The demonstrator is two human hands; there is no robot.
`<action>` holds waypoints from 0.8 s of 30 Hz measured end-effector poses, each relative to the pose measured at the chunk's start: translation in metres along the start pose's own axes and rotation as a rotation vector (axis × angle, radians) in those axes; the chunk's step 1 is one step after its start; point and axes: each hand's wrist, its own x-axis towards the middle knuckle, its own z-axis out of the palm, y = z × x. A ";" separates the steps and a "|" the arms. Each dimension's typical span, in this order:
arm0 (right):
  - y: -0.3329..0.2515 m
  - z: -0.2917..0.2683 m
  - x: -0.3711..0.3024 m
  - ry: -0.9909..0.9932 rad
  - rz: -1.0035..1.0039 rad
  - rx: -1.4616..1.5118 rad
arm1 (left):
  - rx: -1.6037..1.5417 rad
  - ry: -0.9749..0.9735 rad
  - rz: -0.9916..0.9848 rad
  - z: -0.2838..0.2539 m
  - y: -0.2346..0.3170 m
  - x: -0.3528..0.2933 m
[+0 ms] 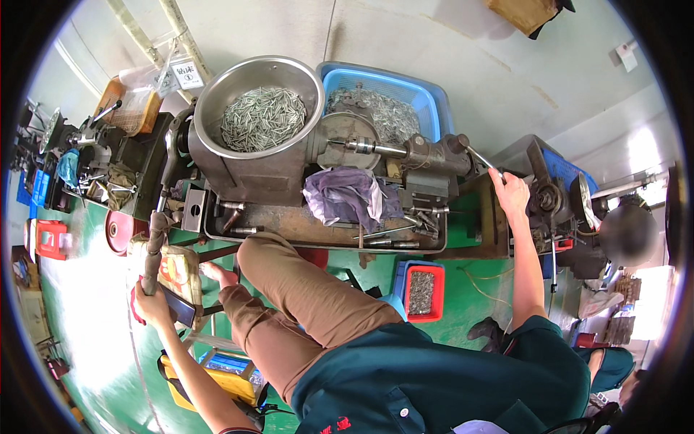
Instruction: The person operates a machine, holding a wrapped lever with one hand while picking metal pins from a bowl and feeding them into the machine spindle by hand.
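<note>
My left hand (152, 307) is closed around the lower end of a long, cloth-wrapped lever (152, 257) at the machine's left side. At the right, my right hand (512, 192) grips a thin metal handle (478, 156) on the tailstock (436, 157) of a small bench lathe. A drill chuck (361, 145) points left from the tailstock toward the headstock (249, 177). On the headstock rests a steel bowl (210, 108) with many small metal pins (263, 119). A crumpled purple-grey rag (342, 197) hangs in front of the chuck.
Behind the lathe stands a blue basket (436, 98) of metal parts. Hand tools (423, 223) lie in the tray (311, 235). On the floor is a red bin (438, 289) of small parts. A phone (180, 309) lies beside my left hand. Other machines (116, 155) flank both sides.
</note>
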 end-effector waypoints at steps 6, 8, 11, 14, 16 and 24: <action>-0.004 -0.003 -0.001 -0.038 0.026 -0.012 | 0.022 -0.046 -0.048 -0.002 0.003 -0.001; -0.007 -0.005 -0.002 -0.058 0.035 -0.002 | 0.013 -0.068 -0.068 0.001 -0.006 0.000; -0.003 -0.005 -0.001 -0.075 0.049 0.027 | -0.003 -0.041 -0.046 0.000 0.000 -0.001; -0.003 -0.006 0.002 -0.090 0.021 0.034 | -0.009 -0.091 -0.081 -0.004 0.002 0.000; 0.000 -0.004 0.013 -0.075 0.022 0.169 | -0.005 -0.060 -0.067 -0.006 0.002 0.000; -0.135 0.007 0.068 0.219 -0.305 0.459 | -0.008 -0.082 -0.076 -0.001 -0.001 0.000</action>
